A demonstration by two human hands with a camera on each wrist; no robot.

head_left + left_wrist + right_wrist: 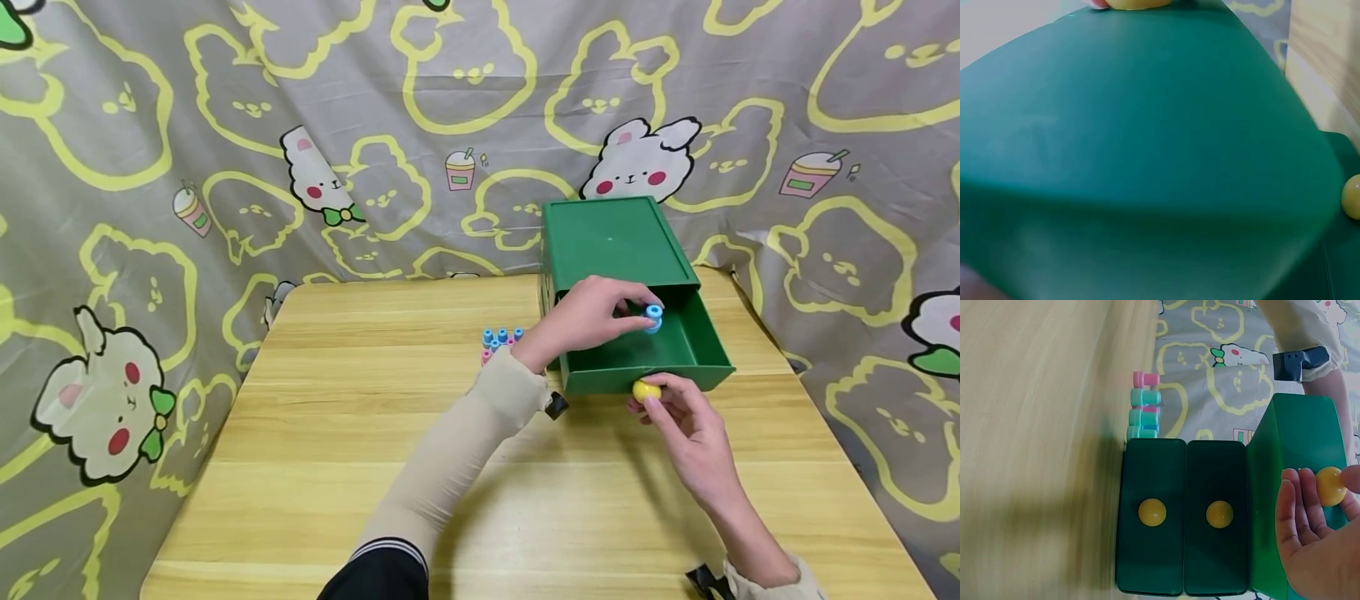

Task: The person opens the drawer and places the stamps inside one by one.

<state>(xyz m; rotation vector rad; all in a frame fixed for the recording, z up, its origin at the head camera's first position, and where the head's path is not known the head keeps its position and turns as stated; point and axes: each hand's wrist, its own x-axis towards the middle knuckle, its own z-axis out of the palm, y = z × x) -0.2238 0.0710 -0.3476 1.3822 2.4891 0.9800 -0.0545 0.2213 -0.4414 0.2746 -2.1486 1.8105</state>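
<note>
Two hands (592, 315), one green cabinet (611, 242), three drawers (1147, 562), three yellow knobs (1219, 514), one table (337, 433), several pegs (653, 318), exact number unclear

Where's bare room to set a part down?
Widest: left half of the table, between the curtain and the left sleeve. Also the cabinet top, and table between the right hand and its right edge. Crowded: the open drawer, with the left hand holding a blue peg over it; pegs beside the cabinet's left.

Curtained-off booth, wider room hidden: cartoon-print cloth (510, 108) hung behind and beside wood-grain table (345, 417)
</note>
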